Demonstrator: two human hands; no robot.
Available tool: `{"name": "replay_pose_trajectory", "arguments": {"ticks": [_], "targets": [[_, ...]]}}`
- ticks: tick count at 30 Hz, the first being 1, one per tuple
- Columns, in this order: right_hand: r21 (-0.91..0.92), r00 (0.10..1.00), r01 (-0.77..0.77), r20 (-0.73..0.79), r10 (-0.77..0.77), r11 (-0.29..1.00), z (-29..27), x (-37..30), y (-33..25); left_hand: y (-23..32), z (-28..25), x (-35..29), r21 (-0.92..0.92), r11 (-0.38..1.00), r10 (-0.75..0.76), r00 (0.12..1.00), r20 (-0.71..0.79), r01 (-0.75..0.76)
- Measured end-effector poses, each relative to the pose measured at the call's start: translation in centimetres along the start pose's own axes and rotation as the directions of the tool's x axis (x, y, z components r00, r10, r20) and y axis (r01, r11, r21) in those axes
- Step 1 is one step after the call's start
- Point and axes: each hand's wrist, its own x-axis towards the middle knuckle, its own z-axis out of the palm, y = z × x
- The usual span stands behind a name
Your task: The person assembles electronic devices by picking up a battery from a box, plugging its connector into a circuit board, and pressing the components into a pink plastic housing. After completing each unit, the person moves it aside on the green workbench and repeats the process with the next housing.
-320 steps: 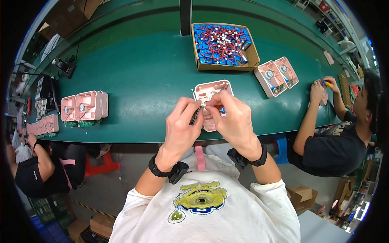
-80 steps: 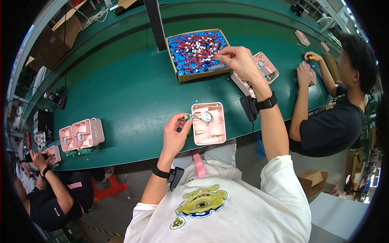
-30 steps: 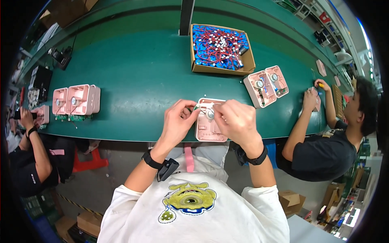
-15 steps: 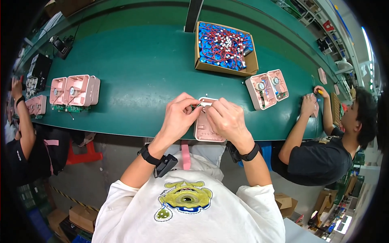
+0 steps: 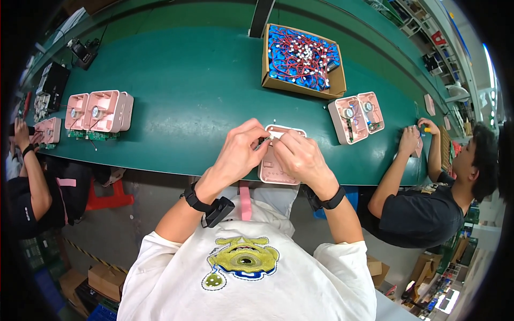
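A shallow pink plastic housing [image 5: 277, 174] lies at the table's near edge in front of me, its inner side facing up. Over its far half, my left hand [image 5: 242, 147] and my right hand [image 5: 299, 153] meet with pinched fingertips. A small white piece [image 5: 276, 135] shows between them, at the right fingers. What the left fingertips grip is too small to make out; a dark green bit shows beside them. The hands cover much of the housing's far part.
A cardboard box [image 5: 266, 80] of blue battery packs with red wires stands beyond my hands. Open pink housings with speakers [image 5: 356, 119] stand to the right, more pink housings [image 5: 100, 111] to the left. A co-worker [image 5: 428, 198] sits at the right; another person's arm [image 5: 36, 171] is at far left.
My fingertips have shifted slightly over the housing, and the small white piece shows more clearly between them. The view has moved a little. The far-left person's hands have shifted.
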Motion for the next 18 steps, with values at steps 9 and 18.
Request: {"name": "replay_pose_trajectory", "arguments": {"ticks": [9, 18], "targets": [[0.106, 0.967, -0.254, 0.059, 0.249, 0.961, -3.9, 1.1, 0.5, 0.7, -0.7, 0.7, -0.028, 0.976, -0.213, 0.976, 0.053, 0.215], [0.068, 0.905, -0.355, 0.273, 0.325, 0.932, -4.0, -2.8, 0.9, 2.5, -0.9, 1.5, -0.061, 0.948, -0.298, 0.939, 0.171, 0.312]]}}
